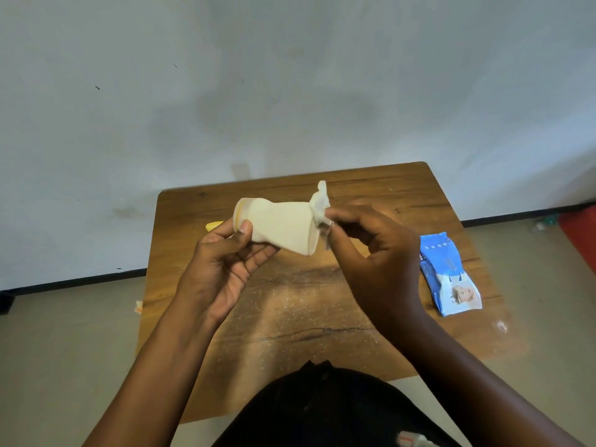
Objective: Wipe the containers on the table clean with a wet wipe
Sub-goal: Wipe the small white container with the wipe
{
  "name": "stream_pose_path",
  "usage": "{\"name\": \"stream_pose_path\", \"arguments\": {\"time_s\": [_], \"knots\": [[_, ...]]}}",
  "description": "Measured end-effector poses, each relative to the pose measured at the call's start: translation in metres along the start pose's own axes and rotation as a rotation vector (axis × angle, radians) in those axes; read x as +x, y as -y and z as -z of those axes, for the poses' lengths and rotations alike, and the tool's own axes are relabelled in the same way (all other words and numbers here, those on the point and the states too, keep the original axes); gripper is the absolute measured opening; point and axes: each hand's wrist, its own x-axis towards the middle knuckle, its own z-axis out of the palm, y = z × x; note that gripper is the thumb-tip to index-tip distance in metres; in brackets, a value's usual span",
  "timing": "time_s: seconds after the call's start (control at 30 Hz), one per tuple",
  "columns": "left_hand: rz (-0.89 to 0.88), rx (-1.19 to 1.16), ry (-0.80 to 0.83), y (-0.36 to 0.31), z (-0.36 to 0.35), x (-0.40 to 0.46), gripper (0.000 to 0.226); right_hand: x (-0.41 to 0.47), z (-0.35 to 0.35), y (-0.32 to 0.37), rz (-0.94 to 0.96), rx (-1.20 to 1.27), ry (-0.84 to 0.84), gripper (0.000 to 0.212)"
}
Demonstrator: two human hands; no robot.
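A cream-white plastic container (pixel 280 228) lies on its side in the air above the wooden table (pixel 290 304). My left hand (pixel 225 256) grips it near its narrow, yellow-ringed end. The wider end points right. There my right hand (pixel 371 253) pinches a crumpled white wet wipe (pixel 320 204) against the rim. A small yellow object (pixel 214 225) on the table is partly hidden behind my left hand.
A blue pack of wet wipes (pixel 446 272) lies near the table's right edge. White dust is scattered over the table's middle. A dark garment (pixel 322 408) covers my lap at the near edge. A red object (pixel 580 237) sits on the floor at far right.
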Motion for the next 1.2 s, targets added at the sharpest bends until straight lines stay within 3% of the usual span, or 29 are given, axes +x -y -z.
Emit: {"name": "stream_pose_path", "arguments": {"time_s": [0.67,0.87,1.03,1.2], "knots": [[-0.014,-0.005,-0.075,-0.002,-0.016,0.001,0.021,-0.006,-0.001,0.004,-0.050,0.002,0.020,0.021],[0.028,0.013,-0.084,0.002,-0.016,-0.005,0.038,0.007,0.010,0.003,-0.139,0.063,-0.012,0.025],[-0.001,-0.025,-0.117,0.000,-0.023,-0.004,0.019,-0.005,0.005,0.009,-0.117,0.048,0.026,0.025],[-0.012,0.010,-0.087,-0.002,-0.022,-0.006,0.024,-0.003,0.009,0.010,-0.147,0.083,0.042,0.023]]}}
